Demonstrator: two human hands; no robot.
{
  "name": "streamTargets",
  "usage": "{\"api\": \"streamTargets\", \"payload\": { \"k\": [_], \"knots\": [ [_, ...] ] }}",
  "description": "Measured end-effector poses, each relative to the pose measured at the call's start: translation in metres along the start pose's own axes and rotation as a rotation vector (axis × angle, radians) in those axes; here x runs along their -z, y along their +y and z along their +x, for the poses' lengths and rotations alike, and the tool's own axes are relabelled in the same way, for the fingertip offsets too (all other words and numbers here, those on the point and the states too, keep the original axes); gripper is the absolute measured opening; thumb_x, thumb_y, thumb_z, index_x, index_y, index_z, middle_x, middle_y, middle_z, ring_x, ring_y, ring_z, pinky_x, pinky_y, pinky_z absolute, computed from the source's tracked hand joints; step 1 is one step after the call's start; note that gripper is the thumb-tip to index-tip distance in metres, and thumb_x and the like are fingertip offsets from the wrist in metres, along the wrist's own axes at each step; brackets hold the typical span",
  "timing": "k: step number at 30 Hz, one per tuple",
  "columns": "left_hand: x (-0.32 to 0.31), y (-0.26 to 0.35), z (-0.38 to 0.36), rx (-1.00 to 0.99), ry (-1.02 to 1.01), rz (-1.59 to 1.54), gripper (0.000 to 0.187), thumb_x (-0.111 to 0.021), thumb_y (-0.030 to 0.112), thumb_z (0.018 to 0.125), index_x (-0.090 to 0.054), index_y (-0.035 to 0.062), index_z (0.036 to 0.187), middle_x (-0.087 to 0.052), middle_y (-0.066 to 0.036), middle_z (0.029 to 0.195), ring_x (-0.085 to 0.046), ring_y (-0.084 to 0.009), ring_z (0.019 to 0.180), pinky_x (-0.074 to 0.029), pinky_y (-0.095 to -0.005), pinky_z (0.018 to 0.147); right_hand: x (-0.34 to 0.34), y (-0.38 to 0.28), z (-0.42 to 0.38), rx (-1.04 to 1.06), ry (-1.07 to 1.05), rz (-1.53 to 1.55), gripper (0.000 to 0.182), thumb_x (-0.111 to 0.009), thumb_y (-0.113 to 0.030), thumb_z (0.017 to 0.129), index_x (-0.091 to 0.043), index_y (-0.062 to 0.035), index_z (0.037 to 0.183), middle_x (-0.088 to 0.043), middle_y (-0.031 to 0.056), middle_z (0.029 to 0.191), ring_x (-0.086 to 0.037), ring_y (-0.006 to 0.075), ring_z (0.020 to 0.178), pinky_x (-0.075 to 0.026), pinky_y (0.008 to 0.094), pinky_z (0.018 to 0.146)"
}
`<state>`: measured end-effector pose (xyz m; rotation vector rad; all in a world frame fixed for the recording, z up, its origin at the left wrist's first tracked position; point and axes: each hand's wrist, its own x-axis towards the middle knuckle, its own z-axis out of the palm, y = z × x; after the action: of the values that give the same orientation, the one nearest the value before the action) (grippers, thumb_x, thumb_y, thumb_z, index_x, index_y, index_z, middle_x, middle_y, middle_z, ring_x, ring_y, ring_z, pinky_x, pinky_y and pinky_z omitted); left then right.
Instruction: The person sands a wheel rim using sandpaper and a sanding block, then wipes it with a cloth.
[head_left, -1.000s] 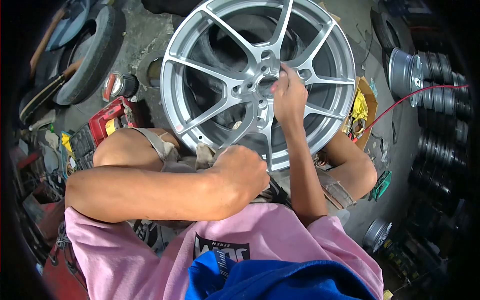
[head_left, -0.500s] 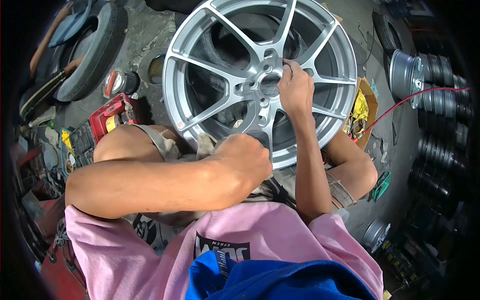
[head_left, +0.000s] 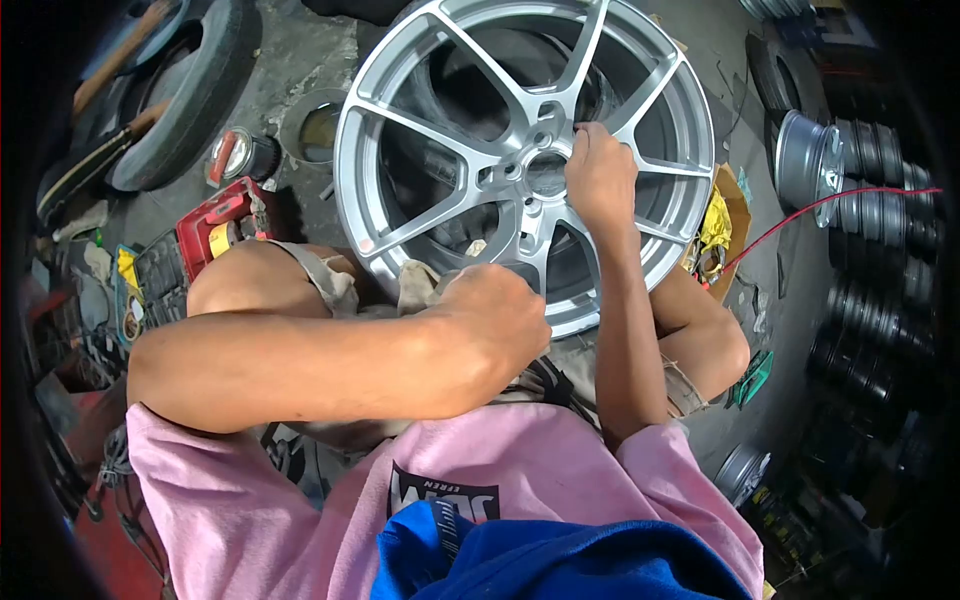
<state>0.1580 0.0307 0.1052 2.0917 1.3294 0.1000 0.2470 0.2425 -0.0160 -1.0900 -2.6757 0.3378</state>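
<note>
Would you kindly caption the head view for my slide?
Right hand at silver alloy wheel hub; left hand fisted at rim.

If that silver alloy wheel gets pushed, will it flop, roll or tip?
The silver alloy wheel looks rigid cast metal, so probably no flex. It leans on its edge against the knees, steadied by the left hand and right hand; unsupported, it could roll or topple.

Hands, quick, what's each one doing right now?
Left hand: closed in a fist at the wheel's near rim; what it grips cannot be told.
Right hand: fingers curled on a spoke by the hub.
</note>
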Motion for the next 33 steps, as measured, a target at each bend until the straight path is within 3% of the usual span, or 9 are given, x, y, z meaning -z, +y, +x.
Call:
{"api": "streamTargets", "payload": {
  "k": [3,5,6,11,14,20,26,31,33],
  "knots": [
    [0.001,0.001,0.0,0.013,-0.025,0.009,0.012,-0.068,0.0,0.069,-0.073,-0.0047,0.079,-0.07,-0.024,0.082,-0.073,-0.0347,0.077,-0.058,-0.0409,0.063,0.01,-0.004,-0.007,-0.043,0.041,-0.088,0.034,-0.049,-0.019,0.102,-0.073,0.0027,0.112,-0.072,0.0206,0.075,-0.074,0.0333,0.074,-0.055,0.0432,0.077],
    [-0.003,-0.001,-0.002,0.003,0.005,-0.04,0.012,-0.068,0.0,0.068,-0.073,-0.0056,0.079,-0.07,-0.025,0.083,-0.073,-0.0351,0.08,-0.058,-0.0418,0.065,0.038,-0.009,0.006,-0.187,-0.222,0.264,0.033,-0.049,-0.016,0.1,-0.072,0.0071,0.097,-0.069,0.0296,0.075,-0.072,0.046,0.082,-0.054,0.053,0.081],
    [-0.002,0.0,-0.003,0.009,0.008,-0.048,0.012,-0.068,0.0,0.068,-0.073,-0.0056,0.079,-0.07,-0.025,0.083,-0.073,-0.0351,0.08,-0.058,-0.0418,0.065,0.039,-0.006,0.008,-0.189,-0.156,0.325,0.035,-0.048,-0.019,0.1,-0.073,0.0061,0.096,-0.069,0.0263,0.072,-0.073,0.0428,0.083,-0.055,0.0501,0.08],
    [0.001,0.002,-0.003,-0.005,-0.04,-0.034,0.014,-0.069,0.0,0.067,-0.073,-0.0055,0.078,-0.069,-0.024,0.081,-0.072,-0.0351,0.079,-0.058,-0.0415,0.065,0.01,-0.002,0.014,0.017,-0.021,0.052,0.028,-0.051,-0.013,0.097,-0.068,0.0059,0.086,-0.07,0.0312,0.082,-0.071,0.0485,0.087,-0.054,0.0543,0.081],
    [0.001,0.003,-0.004,-0.015,-0.017,0.008,0.013,-0.069,0.001,0.066,-0.073,-0.005,0.077,-0.069,-0.022,0.081,-0.071,-0.0341,0.077,-0.057,-0.0405,0.063,0.005,-0.013,-0.001,-0.088,-0.008,-0.038,0.024,-0.053,-0.011,0.095,-0.067,0.0055,0.085,-0.069,0.0328,0.085,-0.069,0.0511,0.087,-0.053,0.0562,0.083],
    [-0.003,0.003,-0.007,-0.011,0.004,-0.008,0.011,-0.07,0.002,0.065,-0.072,-0.004,0.074,-0.068,-0.021,0.08,-0.071,-0.0327,0.08,-0.056,-0.0403,0.064,0.041,-0.01,0.01,-0.16,-0.216,0.216,0.031,-0.05,-0.017,0.097,-0.07,0.0036,0.084,-0.069,0.0221,0.07,-0.07,0.0452,0.08,-0.053,0.0517,0.082],
    [0.0,0.003,-0.009,-0.031,0.022,-0.01,0.009,-0.069,0.004,0.068,-0.072,-0.0026,0.073,-0.069,-0.022,0.081,-0.071,-0.0328,0.08,-0.055,-0.0409,0.066,0.017,-0.005,0.022,-0.111,-0.172,0.042,0.03,-0.051,-0.015,0.095,-0.071,0.006,0.086,-0.07,0.0342,0.092,-0.069,0.0483,0.093,-0.054,0.0549,0.085],
    [-0.003,0.002,-0.006,-0.019,0.0,0.01,0.008,-0.068,0.005,0.07,-0.072,-0.0008,0.074,-0.069,-0.019,0.079,-0.071,-0.0316,0.079,-0.054,-0.0412,0.065,0.045,-0.01,0.025,-0.25,-0.381,0.261,0.033,-0.049,-0.016,0.096,-0.071,0.0059,0.086,-0.068,0.0167,0.062,-0.068,0.0267,0.049,-0.057,0.0427,0.065],
    [-0.003,0.002,-0.008,-0.015,0.013,0.015,0.008,-0.068,0.005,0.071,-0.073,-0.0003,0.075,-0.069,-0.018,0.078,-0.071,-0.0313,0.079,-0.054,-0.0414,0.065,0.053,-0.011,0.025,-0.29,-0.373,0.317,0.034,-0.048,-0.017,0.097,-0.071,0.005,0.085,-0.068,0.0158,0.062,-0.068,0.0261,0.05,-0.057,0.0411,0.064]
  ]
}}
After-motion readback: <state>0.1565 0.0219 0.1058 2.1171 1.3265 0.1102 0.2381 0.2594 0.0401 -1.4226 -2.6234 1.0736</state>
